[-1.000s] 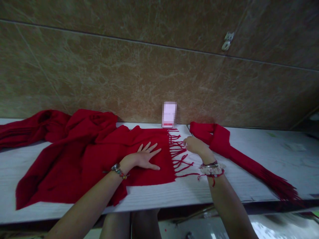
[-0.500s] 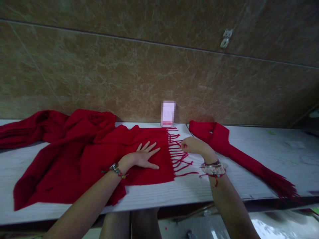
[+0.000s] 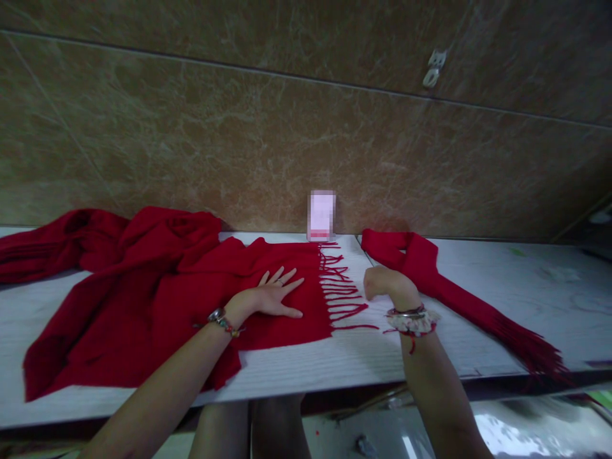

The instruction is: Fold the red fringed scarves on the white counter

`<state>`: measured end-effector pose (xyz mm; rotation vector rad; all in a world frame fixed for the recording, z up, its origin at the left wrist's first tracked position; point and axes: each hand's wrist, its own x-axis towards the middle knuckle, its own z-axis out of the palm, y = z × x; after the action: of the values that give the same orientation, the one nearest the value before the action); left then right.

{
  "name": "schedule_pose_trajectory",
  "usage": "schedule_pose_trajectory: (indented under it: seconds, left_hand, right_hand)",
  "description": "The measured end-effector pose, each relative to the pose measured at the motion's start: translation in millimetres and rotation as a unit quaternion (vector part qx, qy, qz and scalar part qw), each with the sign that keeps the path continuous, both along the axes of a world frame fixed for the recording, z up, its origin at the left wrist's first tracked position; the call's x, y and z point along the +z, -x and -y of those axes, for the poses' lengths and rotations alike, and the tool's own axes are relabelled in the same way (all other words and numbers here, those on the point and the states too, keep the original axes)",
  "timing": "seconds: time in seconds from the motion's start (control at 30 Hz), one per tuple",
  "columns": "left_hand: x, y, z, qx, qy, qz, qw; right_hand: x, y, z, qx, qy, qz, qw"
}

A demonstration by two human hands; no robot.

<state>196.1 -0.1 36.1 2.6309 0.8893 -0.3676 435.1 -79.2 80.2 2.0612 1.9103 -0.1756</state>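
A large red scarf (image 3: 182, 306) lies rumpled over the left and middle of the white table, its fringe (image 3: 342, 293) pointing right. My left hand (image 3: 275, 295) rests on the scarf near the fringed edge, fingers spread, holding nothing. Just right of the fringe tips, my right hand (image 3: 382, 280) is bent over with its fingers curled under; the fingertips are hidden, and no strand is seen running into it. A narrow folded red strip of cloth (image 3: 459, 296) with a fringed end lies on the right, behind and beyond my right wrist.
A blurred pink-white card or box (image 3: 322, 215) stands against the brown tiled wall (image 3: 215, 140) at the table's back edge. A small white fixture (image 3: 434, 69) is on the wall. The white table's (image 3: 306, 373) front edge runs just before my legs.
My right hand has moved a little to the right, away from the fringe, and its fingers have tucked further down. Several fringe strands lie straighter. My left hand stays spread on the scarf.
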Motion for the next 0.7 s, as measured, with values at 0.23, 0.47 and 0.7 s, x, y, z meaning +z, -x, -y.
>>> schedule_pose_trajectory:
  seconds: [0.23, 0.47, 0.7]
  left_hand:
    - [0.8, 1, 4, -0.026, -0.006, 0.002, 1.000]
    - [-6.8, -3, 0, 0.026, -0.097, 0.070, 0.993]
    - [-6.7, -3, -3, 0.058, -0.082, -0.012, 0.995]
  right_hand:
    - [-9.4, 20, -13, 0.039, -0.166, -0.043, 0.984]
    - [-33.1, 24, -29, 0.096, -0.138, -0.094, 0.981]
    - [-26.5, -6, -24, -0.018, -0.172, -0.049, 0.984]
